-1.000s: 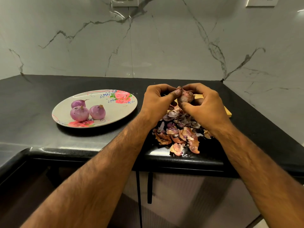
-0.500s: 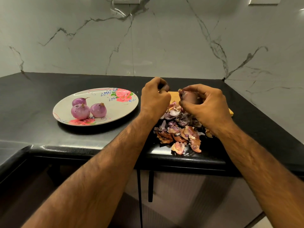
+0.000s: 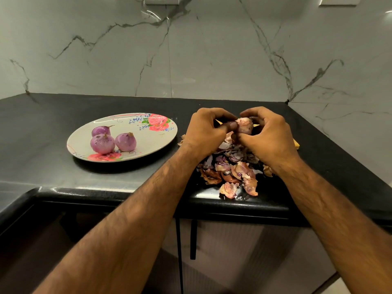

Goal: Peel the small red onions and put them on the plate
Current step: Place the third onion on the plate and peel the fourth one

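Near the right end of the black table (image 3: pixel 53 115), above a heap of skins, both hands meet on one small red onion (image 3: pixel 246 125) held just off the surface. The right hand (image 3: pixel 269 139) cups it, fingers curled over the top and thumb underneath. The left hand (image 3: pixel 203 132) is curled too, thumb tip pressed on the onion's left side and fingers hooked over the top; whether it pinches a strip of skin cannot be told. The onion shows pale pink, with part of it hidden by the fingers. The peels (image 3: pixel 231 170) lie under the hands and run to the front edge: brown, purple and pink scraps. A yellow board (image 3: pixel 296 143) peeks out behind the right hand, mostly covered. The floral plate (image 3: pixel 161 141) sits left of the hands, mid-table and apart from the peels. It carries three peeled onions (image 3: pixel 102 143) bunched at its left side, close together, the front two touching or nearly so. A marble wall (image 3: pixel 191 49) stands behind the back edge.
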